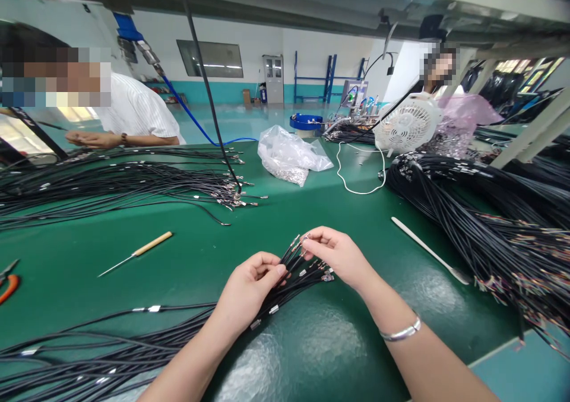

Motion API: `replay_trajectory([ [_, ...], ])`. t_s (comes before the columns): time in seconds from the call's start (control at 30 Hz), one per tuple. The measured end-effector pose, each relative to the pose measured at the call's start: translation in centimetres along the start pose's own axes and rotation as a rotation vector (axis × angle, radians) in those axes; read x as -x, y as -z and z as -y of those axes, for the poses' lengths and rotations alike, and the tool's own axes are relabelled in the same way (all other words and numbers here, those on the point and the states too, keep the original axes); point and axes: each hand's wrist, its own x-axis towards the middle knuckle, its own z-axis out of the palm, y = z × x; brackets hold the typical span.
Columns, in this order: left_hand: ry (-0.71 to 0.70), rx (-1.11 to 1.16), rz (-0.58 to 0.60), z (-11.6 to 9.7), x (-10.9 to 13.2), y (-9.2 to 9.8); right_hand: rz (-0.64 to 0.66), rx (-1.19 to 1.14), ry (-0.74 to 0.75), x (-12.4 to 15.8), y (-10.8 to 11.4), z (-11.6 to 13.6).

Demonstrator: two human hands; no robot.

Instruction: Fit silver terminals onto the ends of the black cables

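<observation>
Black cables (187, 331) run in a loose bundle from the lower left toward the middle of the table, with small metal connectors at their ends. My left hand (256, 283) is closed around a few of these cables near their tips, thumb on top. At the tips, my right hand (332, 250) pinches a metal connector (305, 241) between thumb and fingers. More connector ends (327, 276) lie just below my right hand. Small silver tags (154, 309) sit along some cables. Fingers partly hide the exact contact at the tip.
A wooden-handled awl (151, 244) and orange-handled tool (9, 283) lie left. At right are a white stick (427, 249) and a thick cable pile (449, 194). Behind stand a plastic bag (289, 155), a white fan (408, 123) and more cables (133, 182). Two people work nearby.
</observation>
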Motion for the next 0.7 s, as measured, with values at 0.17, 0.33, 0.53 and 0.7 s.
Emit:
replay_trajectory([
  [0.17, -0.029, -0.069, -0.032, 0.17, 0.04, -0.13, 0.002, 0.019, -0.045, 0.12, -0.15, -0.01],
  [0.33, -0.047, -0.130, -0.067, 0.07, 0.24, -0.53, 0.038, 0.000, -0.083, 0.05, -0.42, -0.19],
  [0.53, 0.015, 0.012, -0.079, -0.52, 0.26, -0.46, 0.054, -0.016, -0.069, 0.00, -0.20, -0.41],
  [0.7, -0.004, -0.050, -0.146, -0.60, 0.14, -0.38, 0.041, -0.012, -0.021, -0.07, -0.15, -0.42],
])
